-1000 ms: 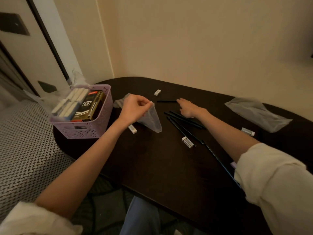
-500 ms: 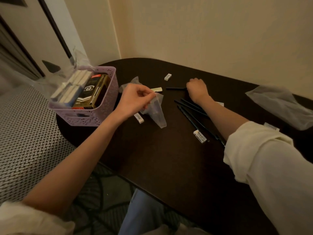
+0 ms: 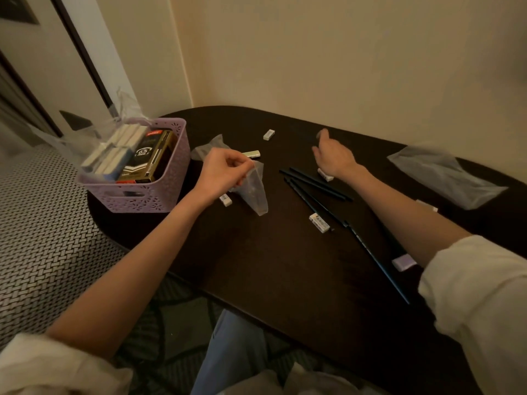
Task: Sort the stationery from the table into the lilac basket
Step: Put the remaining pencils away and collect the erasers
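Here, at the far left, the lilac basket (image 3: 159, 195) stands on the left end of the dark table (image 3: 256, 280). It holds white boxes (image 3: 114, 149) and a black-and-gold box (image 3: 145, 161), and a clear wrap (image 3: 85, 132) hangs over its left side.

Just right of the basket, the left hand (image 3: 219, 172) is above the table. Its fingers are curled, and the thumb and fingertips pinch the top edge of a small clear bag (image 3: 255, 192), which hangs down to the tabletop. A white eraser (image 3: 225, 200) lies just below this hand, and a pale eraser (image 3: 251, 154) just behind it. A further white eraser (image 3: 268, 134) lies nearer the wall.

Right of the bag, several black pencils (image 3: 313, 183) lie loosely crossed, with one eraser (image 3: 319, 222) beside them.

The right hand (image 3: 333, 158) is at the far ends of the pencils. It is blurred; the fingers look loosely spread, and I cannot tell if they hold anything. An eraser (image 3: 325, 174) lies just beside the wrist.

Further right, a long pencil (image 3: 376, 260) lies under the right forearm, with a lilac eraser (image 3: 403, 263) beside it. A flat clear bag (image 3: 439, 175) lies at the right end of the table.
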The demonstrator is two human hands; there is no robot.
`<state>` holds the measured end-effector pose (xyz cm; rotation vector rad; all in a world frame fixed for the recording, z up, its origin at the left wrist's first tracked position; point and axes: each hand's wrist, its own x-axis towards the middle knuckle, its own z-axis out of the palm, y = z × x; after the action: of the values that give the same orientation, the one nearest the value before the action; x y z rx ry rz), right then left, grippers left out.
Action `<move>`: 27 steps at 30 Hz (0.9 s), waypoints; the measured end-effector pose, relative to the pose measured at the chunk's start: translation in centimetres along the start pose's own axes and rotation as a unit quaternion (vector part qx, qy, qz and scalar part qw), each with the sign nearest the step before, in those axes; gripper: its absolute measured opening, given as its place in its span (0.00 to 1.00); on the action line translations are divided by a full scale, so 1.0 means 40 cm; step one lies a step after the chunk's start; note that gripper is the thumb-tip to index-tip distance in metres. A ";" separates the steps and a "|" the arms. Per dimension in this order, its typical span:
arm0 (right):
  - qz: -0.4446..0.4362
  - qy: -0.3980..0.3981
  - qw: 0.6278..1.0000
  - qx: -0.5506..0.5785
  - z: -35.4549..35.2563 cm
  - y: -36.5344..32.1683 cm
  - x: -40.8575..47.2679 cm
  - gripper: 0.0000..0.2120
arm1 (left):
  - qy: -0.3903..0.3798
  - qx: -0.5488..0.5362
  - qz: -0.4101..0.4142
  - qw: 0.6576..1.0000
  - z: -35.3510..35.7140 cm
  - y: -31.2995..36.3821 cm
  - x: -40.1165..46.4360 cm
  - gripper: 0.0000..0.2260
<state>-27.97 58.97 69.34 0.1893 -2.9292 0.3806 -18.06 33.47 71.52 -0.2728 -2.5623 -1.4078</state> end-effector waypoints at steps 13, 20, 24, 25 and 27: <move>0.040 -0.133 0.990 0.021 0.021 0.040 -0.081 0.11 | 0.016 0.008 -0.013 1.000 -0.005 0.016 -0.032 0.05; 0.057 -0.128 0.990 -0.027 0.005 0.009 -0.085 0.10 | 0.020 0.021 -0.008 1.000 -0.011 0.016 -0.027 0.06; 0.058 -0.091 0.994 -0.029 -0.004 0.004 -0.070 0.15 | 0.023 0.029 0.001 0.999 -0.006 0.013 -0.021 0.06; 0.059 -0.089 0.994 -0.028 -0.007 0.005 -0.070 0.16 | 0.023 0.032 0.003 0.999 -0.004 0.014 -0.020 0.06; 0.055 -0.086 0.994 -0.038 -0.014 0.005 -0.075 0.17 | 0.022 0.036 0.009 0.999 -0.001 0.018 -0.018 0.06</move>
<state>-24.97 59.62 69.24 0.0538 -3.1270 0.2816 -17.17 33.78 71.94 -0.2497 -2.5619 -1.2972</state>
